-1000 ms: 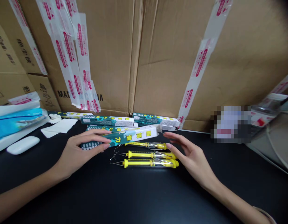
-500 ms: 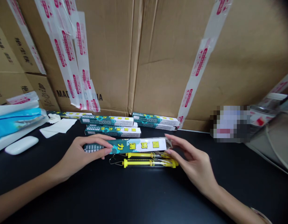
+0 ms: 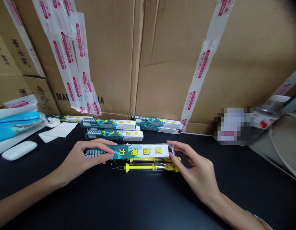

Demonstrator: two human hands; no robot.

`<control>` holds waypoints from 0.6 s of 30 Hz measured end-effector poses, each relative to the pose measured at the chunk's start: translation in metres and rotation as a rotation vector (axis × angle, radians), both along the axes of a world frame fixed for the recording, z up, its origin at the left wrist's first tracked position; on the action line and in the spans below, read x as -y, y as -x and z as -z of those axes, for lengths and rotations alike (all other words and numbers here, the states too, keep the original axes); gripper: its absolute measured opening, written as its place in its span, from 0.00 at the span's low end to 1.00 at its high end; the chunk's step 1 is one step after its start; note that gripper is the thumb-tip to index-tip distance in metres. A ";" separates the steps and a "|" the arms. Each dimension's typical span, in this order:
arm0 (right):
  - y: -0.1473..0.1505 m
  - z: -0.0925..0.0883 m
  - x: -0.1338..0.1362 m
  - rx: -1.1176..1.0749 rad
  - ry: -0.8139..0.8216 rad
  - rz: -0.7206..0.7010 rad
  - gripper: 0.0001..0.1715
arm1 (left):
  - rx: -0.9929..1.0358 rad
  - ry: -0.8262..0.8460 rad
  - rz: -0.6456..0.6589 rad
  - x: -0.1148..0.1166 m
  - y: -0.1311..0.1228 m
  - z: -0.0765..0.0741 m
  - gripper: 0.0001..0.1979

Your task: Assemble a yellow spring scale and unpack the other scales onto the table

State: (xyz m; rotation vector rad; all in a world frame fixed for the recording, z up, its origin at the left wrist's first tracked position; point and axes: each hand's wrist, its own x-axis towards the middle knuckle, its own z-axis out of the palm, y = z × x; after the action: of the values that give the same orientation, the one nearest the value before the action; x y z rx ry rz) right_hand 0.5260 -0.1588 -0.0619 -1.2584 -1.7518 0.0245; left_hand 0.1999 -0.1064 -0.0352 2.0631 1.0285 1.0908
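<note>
The left hand (image 3: 84, 158) has its grip closed round a spring-scale box (image 3: 142, 151) mid-table; the right hand (image 3: 198, 167), thumb and fingers slightly parted, meets its end flap (image 3: 172, 149), whether pinching I can't tell. Yellow spring scales (image 3: 140, 167) lie partly hidden. More boxes (image 3: 114, 135) line the table's (image 3: 124, 201) far edge. The box reads "圆筒测力"; the cardboard (image 3: 109, 64), "MAD…INA".

Front tabletop (image 3: 128, 201) offers passage; held box (image 3: 145, 150) and cardboard (image 3: 109, 60) block beyond.
</note>
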 end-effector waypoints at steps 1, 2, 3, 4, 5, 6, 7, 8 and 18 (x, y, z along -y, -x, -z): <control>0.002 -0.001 0.001 0.016 -0.015 0.005 0.13 | -0.002 0.001 -0.002 0.000 0.000 0.000 0.05; 0.003 -0.001 0.001 0.031 -0.033 0.007 0.13 | -0.005 -0.001 -0.007 0.000 0.000 0.001 0.05; 0.004 -0.001 0.002 0.048 -0.053 0.005 0.13 | -0.009 -0.007 -0.014 0.000 0.000 0.001 0.05; 0.005 -0.001 0.002 0.063 -0.072 0.002 0.14 | -0.015 -0.015 -0.023 0.000 0.000 0.002 0.05; 0.005 0.000 0.003 0.079 -0.087 -0.004 0.14 | -0.018 -0.024 -0.032 -0.001 0.001 0.002 0.05; 0.006 0.000 0.003 0.092 -0.098 -0.011 0.15 | -0.019 -0.032 -0.040 -0.002 0.001 0.002 0.05; 0.006 0.001 0.004 0.099 -0.101 -0.017 0.16 | -0.020 -0.038 -0.045 -0.002 0.002 0.003 0.05; 0.006 0.001 0.004 0.102 -0.098 -0.022 0.17 | -0.021 -0.039 -0.048 -0.003 0.002 0.003 0.06; -0.001 0.006 -0.002 -0.063 0.049 -0.151 0.16 | 0.031 0.144 0.041 0.002 0.005 0.002 0.06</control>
State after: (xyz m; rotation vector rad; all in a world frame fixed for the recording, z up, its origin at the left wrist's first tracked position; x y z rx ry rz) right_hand 0.5273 -0.1572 -0.0683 -1.1450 -1.7972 0.1938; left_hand 0.1950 -0.1081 -0.0369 1.9388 1.0149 0.9960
